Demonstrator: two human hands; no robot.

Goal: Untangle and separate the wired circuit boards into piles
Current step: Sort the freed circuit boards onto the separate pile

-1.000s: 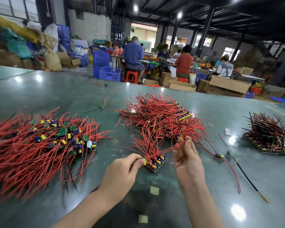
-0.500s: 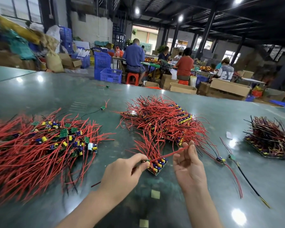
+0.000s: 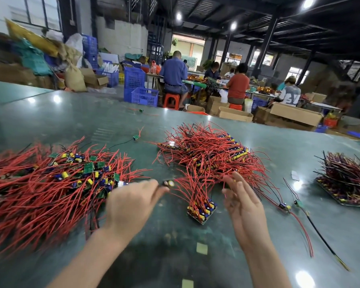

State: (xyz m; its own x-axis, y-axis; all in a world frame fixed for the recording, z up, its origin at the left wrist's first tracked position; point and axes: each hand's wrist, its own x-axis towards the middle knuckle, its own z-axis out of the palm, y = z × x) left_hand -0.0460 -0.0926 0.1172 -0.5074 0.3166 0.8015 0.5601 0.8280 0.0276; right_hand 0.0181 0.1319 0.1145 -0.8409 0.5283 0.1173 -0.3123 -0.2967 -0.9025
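A big pile of separated boards with red wires (image 3: 50, 183) covers the left of the green table (image 3: 175, 256). A tangled heap of red-wired boards (image 3: 208, 154) lies in the middle, and a small board panel (image 3: 202, 208) sits at its near edge. My left hand (image 3: 129, 204) pinches a single small board (image 3: 168, 183) by its end, lifted between the two piles and blurred by motion. My right hand (image 3: 243, 202) hovers to the right of the panel, fingers spread and relaxed, touching the red wires at the heap's near edge.
A dark stacked pile of boards (image 3: 347, 179) sits at the far right. Loose boards with red and black wires (image 3: 295, 206) lie right of my right hand. A stray board (image 3: 136, 137) rests further back. Several people sit working beyond the table.
My left hand has pulled a single board off the panel and moved it up and left toward the left pile. My right hand has let go of the red wire and opened.
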